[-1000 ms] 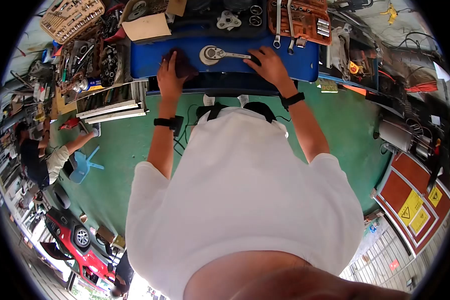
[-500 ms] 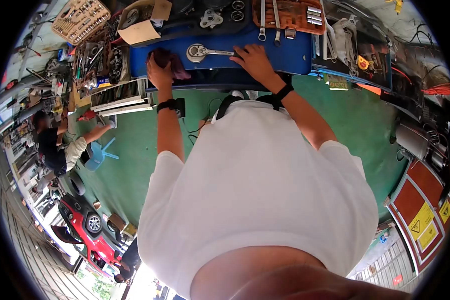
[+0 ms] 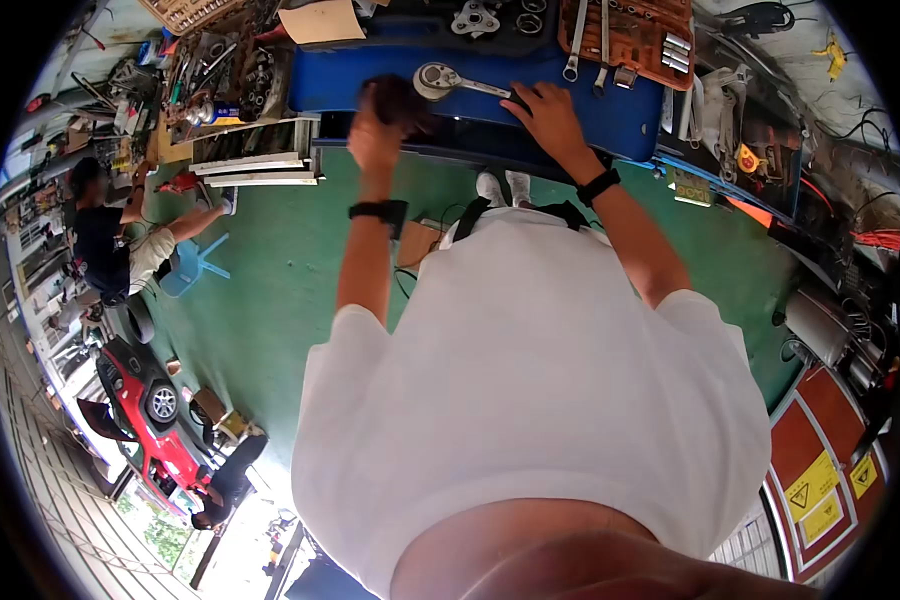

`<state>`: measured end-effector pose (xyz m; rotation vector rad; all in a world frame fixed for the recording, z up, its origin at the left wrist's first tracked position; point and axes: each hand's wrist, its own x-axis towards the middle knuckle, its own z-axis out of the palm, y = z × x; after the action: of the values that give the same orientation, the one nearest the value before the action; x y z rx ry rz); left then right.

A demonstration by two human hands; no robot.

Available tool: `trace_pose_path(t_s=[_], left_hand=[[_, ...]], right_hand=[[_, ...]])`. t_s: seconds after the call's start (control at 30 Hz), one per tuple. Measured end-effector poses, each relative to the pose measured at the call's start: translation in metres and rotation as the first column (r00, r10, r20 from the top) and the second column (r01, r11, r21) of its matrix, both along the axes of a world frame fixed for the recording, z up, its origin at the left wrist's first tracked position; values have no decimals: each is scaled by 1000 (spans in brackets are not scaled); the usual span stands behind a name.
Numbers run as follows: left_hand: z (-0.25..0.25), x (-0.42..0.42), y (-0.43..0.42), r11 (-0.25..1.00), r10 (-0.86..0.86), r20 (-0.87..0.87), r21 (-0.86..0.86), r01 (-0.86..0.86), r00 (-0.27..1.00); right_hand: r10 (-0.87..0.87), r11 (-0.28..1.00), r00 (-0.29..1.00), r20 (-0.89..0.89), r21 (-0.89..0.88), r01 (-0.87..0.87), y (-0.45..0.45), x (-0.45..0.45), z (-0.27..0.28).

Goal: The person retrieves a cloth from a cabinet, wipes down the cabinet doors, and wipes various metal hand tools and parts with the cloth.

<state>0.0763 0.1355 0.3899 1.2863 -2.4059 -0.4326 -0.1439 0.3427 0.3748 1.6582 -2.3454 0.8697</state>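
At far left, a person (image 3: 100, 230) in a dark top and pale shorts is near a blue stool (image 3: 185, 268), with a red car (image 3: 160, 445) lower in the view. Next come loose tools and a row of small metal parts (image 3: 260, 75) beside the blue surface (image 3: 335, 85). The left hand (image 3: 375, 143), blurred, grasps a bunched dark red cloth (image 3: 398, 103) at the front edge, just left of the round head of a ratchet wrench (image 3: 470, 85). The ratchet lies on the surface, its dark handle pointing right. The right hand (image 3: 553, 120) has its fingers at that handle end; whether they close around it, I cannot tell. Behind and right of this hand, two long wrenches (image 3: 576, 45) lie against an orange socket case (image 3: 645, 65). At far right stands a red-brown panel (image 3: 838, 408) with yellow warning signs (image 3: 815, 488).
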Motion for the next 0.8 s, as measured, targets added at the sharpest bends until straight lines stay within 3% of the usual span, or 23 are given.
trace_pose_path(t_s=[0.07, 0.23, 0.3, 0.43, 0.6, 0.7, 0.77, 0.8], left_hand=[[14, 4, -30, 985, 163, 82, 42, -166, 983], [-3, 31, -120, 977, 214, 186, -41, -210, 959], [-2, 31, -123, 976, 218, 206, -35, -215, 954], [4, 18, -107, 963, 263, 276, -20, -268, 925], [10, 13, -51, 991, 132, 283, -20, -131, 950], [35, 15, -9, 993, 17, 255, 105, -45, 967], [33, 23, 8, 971, 32, -94, 239, -9, 995], [37, 27, 17, 957, 90, -175, 287, -37, 980]], right_hand=[[14, 1000, 1000, 5, 8, -14, 2, 0, 3], [21, 1000, 999, 26, -14, -20, 1, 1, 10], [20, 998, 998, 59, 59, -23, 2, 1, 17], [16, 1000, 996, 84, 19, -18, 1, 1, 14], [13, 1000, 997, 79, 24, -15, -1, 2, 13], [-3, 1000, 998, 62, -4, 4, -2, 3, 14], [2, 999, 995, 101, 47, -7, -2, 3, 15], [0, 995, 991, 137, 99, -13, -1, 2, 15]])
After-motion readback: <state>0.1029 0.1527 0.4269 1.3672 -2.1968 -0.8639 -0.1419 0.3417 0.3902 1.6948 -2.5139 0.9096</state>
